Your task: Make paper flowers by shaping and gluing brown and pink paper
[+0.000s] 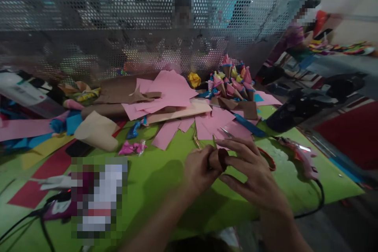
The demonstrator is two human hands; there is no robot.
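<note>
Over the green table (pixel 165 167), my left hand (pixel 201 169) is closed around a small dark red piece (pixel 223 158), most of which its fingers hide. My right hand (pixel 251 171) reaches in from the right with its fingers spread, and its fingertips touch the same piece. Scissors with orange-red handles (pixel 271 161) lie partly under my right hand, their blades pointing toward pink paper sheets (pixel 220 120). A pink glue gun (pixel 307 161) rests to the right of my right hand.
Paper cones (pixel 236 84) are heaped at the back, beside pink and brown sheets. A second glue gun (pixel 59 206) with cables is at front left. A dark bottle (pixel 283 116) leans at the right. A person (pixel 292 39) is at the far right, behind the table.
</note>
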